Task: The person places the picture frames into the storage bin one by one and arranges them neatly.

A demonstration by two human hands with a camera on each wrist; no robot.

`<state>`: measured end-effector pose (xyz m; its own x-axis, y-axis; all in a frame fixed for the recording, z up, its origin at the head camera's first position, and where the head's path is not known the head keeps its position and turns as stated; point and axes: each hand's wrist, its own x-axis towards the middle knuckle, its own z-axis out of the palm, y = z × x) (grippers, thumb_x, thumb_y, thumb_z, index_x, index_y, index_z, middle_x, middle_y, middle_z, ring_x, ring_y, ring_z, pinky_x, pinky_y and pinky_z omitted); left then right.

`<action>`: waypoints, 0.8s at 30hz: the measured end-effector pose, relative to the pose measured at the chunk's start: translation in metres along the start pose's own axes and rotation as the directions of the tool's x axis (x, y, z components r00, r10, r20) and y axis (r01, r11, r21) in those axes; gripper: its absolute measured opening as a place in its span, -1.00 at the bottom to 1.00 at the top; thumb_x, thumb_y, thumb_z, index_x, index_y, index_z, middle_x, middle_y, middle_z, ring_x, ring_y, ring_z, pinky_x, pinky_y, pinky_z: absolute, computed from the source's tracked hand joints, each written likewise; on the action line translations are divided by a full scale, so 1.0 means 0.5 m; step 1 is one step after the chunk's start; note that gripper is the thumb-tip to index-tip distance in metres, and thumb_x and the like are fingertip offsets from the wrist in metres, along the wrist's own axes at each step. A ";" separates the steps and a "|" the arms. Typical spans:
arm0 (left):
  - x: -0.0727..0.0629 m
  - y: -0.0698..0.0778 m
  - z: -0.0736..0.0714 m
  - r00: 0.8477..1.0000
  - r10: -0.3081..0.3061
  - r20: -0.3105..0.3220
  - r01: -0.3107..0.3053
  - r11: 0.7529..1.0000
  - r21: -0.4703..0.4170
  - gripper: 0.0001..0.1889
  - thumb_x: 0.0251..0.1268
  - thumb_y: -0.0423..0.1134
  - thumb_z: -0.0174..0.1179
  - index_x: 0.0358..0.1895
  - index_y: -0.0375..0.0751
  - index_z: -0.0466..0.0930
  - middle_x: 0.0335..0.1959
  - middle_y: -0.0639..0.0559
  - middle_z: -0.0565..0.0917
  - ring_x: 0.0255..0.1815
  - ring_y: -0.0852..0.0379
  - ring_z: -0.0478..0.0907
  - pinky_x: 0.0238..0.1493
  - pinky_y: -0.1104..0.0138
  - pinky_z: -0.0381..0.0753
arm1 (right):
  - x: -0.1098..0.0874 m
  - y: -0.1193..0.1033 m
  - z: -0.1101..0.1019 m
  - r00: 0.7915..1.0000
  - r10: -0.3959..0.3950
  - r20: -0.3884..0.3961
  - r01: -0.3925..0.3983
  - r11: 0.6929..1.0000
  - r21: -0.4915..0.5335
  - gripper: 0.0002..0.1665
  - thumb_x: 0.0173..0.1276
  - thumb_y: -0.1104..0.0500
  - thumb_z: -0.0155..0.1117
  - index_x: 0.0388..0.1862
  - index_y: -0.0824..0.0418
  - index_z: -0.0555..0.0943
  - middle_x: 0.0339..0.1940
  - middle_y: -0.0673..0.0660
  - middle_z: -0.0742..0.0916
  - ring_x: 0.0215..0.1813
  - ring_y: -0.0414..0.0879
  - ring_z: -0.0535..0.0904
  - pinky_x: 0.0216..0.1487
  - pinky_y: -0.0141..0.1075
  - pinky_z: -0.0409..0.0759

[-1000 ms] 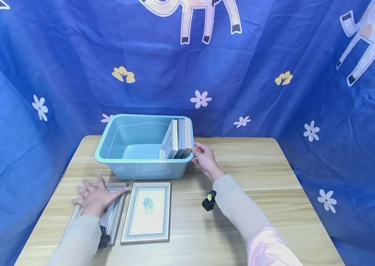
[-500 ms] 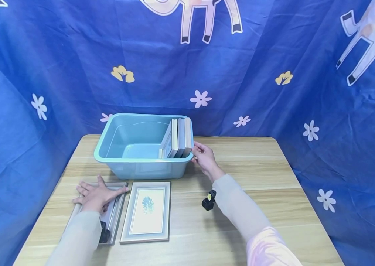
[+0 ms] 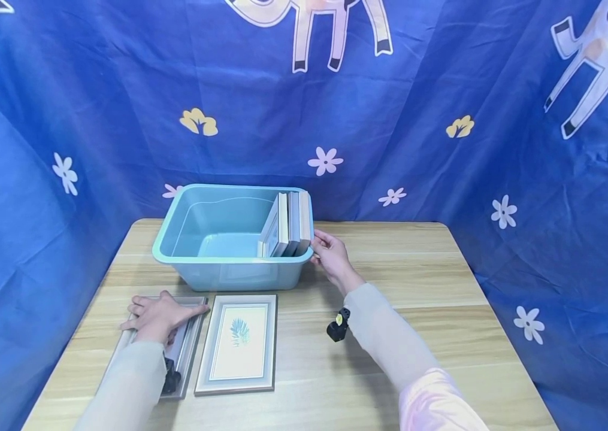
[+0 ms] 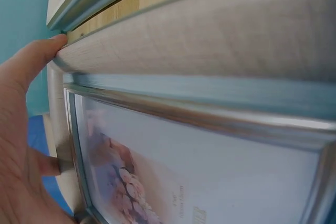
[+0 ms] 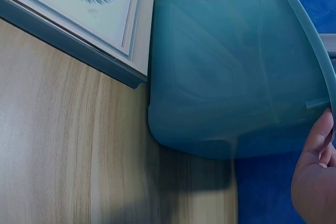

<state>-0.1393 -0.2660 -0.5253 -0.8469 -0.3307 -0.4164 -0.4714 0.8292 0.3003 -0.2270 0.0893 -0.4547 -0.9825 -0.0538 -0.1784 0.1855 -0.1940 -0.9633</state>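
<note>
My left hand (image 3: pixel 158 317) lies over the far end of a silver-grey picture frame (image 3: pixel 189 353), which is flat on the table. Its thumb is at the right edge and its fingers bend over the far side. In the left wrist view the frame's border (image 4: pixel 199 51) surrounds a printed insert with pink flowers (image 4: pixel 131 187). My right hand (image 3: pixel 333 258) pinches the rim of the light blue plastic bin (image 3: pixel 239 275) at its near right corner. Several picture frames (image 3: pixel 294 224) stand on edge inside the bin, against its right wall.
Between the hands, a second frame (image 3: pixel 236 344) with a blue leaf print lies flat, close in front of the bin. The wooden table (image 3: pixel 401 281) reaches back to a blue patterned curtain (image 3: pixel 379 131), which also hangs at both sides.
My left fingers, spread wide before, have drawn together and bent over the frame's far edge. My right hand, the bin and the frames have stayed in place.
</note>
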 end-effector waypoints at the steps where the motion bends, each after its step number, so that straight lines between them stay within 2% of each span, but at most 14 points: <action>1: -0.001 0.001 0.000 1.000 0.000 0.001 0.000 1.000 0.000 0.51 -0.41 0.66 0.16 0.41 -0.56 -0.19 0.15 -0.84 -0.57 0.21 -0.76 -0.52 -0.10 -0.66 -0.33 | 0.000 0.000 0.000 1.000 0.001 -0.001 -0.001 1.000 0.001 -0.52 0.42 0.39 0.09 0.31 0.38 0.39 -0.24 0.07 0.47 -0.48 -0.26 0.43 -0.59 -0.58 0.49; 8: -0.005 -0.002 0.000 1.000 0.026 -0.012 -0.026 1.000 0.000 0.50 -0.41 0.62 0.22 0.40 -0.59 -0.14 0.15 -0.85 -0.54 0.19 -0.80 -0.48 -0.13 -0.67 -0.33 | 0.001 0.001 -0.002 1.000 0.007 -0.002 -0.007 1.000 0.004 -0.52 0.42 0.40 0.09 0.31 0.38 0.39 -0.22 0.08 0.48 -0.47 -0.26 0.43 -0.59 -0.58 0.48; 14: -0.027 0.000 -0.014 0.996 0.085 -0.042 -0.085 0.996 0.005 0.46 -0.40 0.61 0.24 0.35 -0.62 -0.04 0.14 -0.89 -0.49 0.17 -0.82 -0.43 -0.14 -0.67 -0.28 | 0.001 -0.001 -0.001 1.000 0.007 0.002 -0.007 1.000 0.002 -0.52 0.42 0.39 0.10 0.31 0.37 0.39 -0.24 0.07 0.47 -0.46 -0.26 0.44 -0.58 -0.58 0.49; 20: -0.040 -0.004 -0.027 0.984 0.154 -0.088 -0.154 0.988 -0.001 0.40 -0.39 0.58 0.27 0.31 -0.61 0.05 0.15 -0.88 -0.44 0.18 -0.82 -0.40 -0.14 -0.67 -0.21 | 0.002 -0.001 -0.003 1.000 0.008 0.002 -0.008 1.000 0.004 -0.52 0.42 0.38 0.11 0.31 0.36 0.40 -0.26 0.07 0.46 -0.47 -0.26 0.43 -0.58 -0.58 0.50; 24: -0.054 -0.003 -0.037 0.971 0.190 -0.144 -0.193 0.981 -0.005 0.39 -0.41 0.58 0.28 0.31 -0.59 0.08 0.16 -0.88 -0.41 0.19 -0.81 -0.38 -0.09 -0.65 -0.20 | 0.001 -0.001 -0.003 1.000 0.010 0.002 -0.010 1.000 0.009 -0.52 0.42 0.38 0.11 0.31 0.37 0.40 -0.27 0.06 0.46 -0.49 -0.26 0.43 -0.59 -0.57 0.49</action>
<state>-0.1201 -0.2668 -0.4986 -0.9474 -0.2283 -0.2242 -0.3006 0.8753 0.3788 -0.2275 0.0909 -0.4547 -0.9806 -0.0579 -0.1871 0.1951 -0.2027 -0.9596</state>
